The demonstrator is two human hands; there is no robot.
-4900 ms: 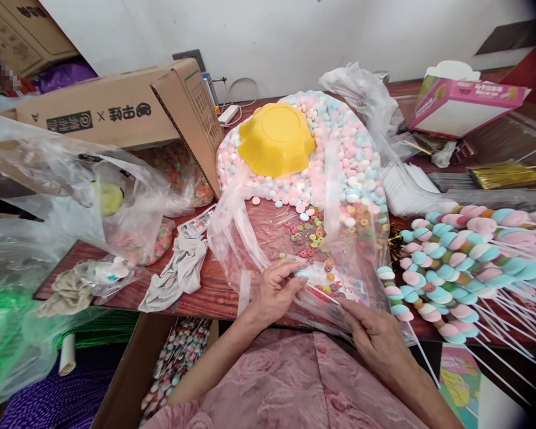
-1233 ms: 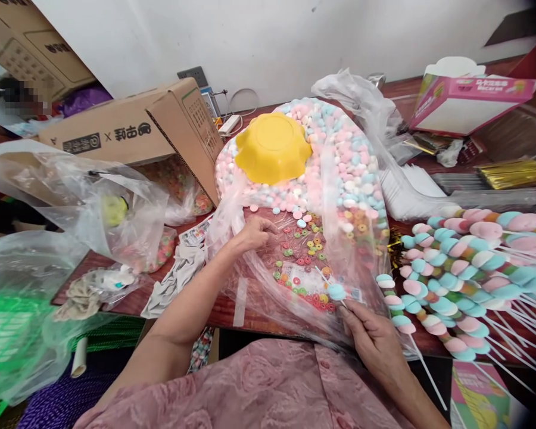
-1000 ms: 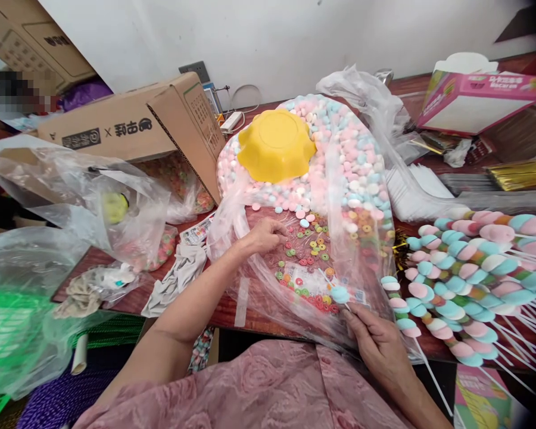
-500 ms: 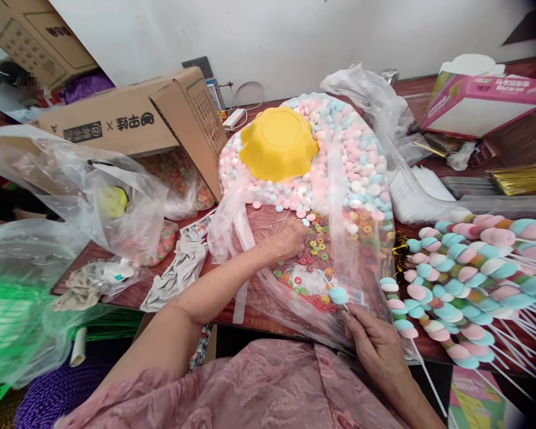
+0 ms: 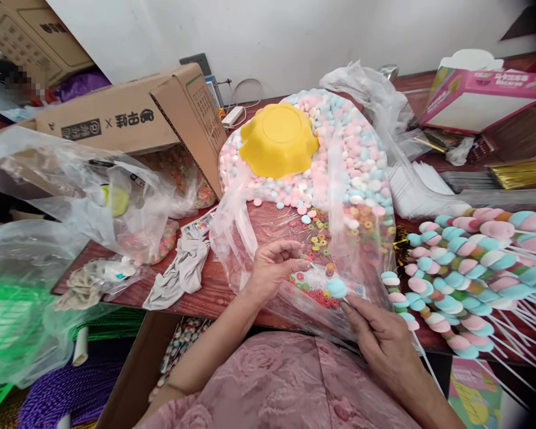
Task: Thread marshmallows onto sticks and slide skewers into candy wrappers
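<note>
My right hand [image 5: 379, 330] pinches a thin white stick between thumb and fingers, low over the plastic. On this stick sit a light-blue marshmallow [image 5: 336, 288] and an orange ring-shaped piece [image 5: 329, 270]. My left hand [image 5: 277, 268] is close to the stick's far end, its fingers curled and thumb stretched toward it; what its fingertips hold, if anything, I cannot make out. Loose coloured rings [image 5: 319, 243] and a few marshmallows lie on the clear plastic bag [image 5: 272, 229] under my hands. A yellow scalloped bowl [image 5: 280, 140] rests upside down on the marshmallow heap [image 5: 357, 143].
Finished marshmallow skewers [image 5: 460, 280] are stacked on the right. Behind them lie gold twist ties [image 5: 522, 177] and a pink box [image 5: 486, 98]. A cardboard box [image 5: 138, 122], grey gloves [image 5: 178, 271] and clear bags occupy the left.
My left hand has drawn back from the loose rings toward the stick. An orange ring now shows above the blue marshmallow; my right hand has barely moved.
</note>
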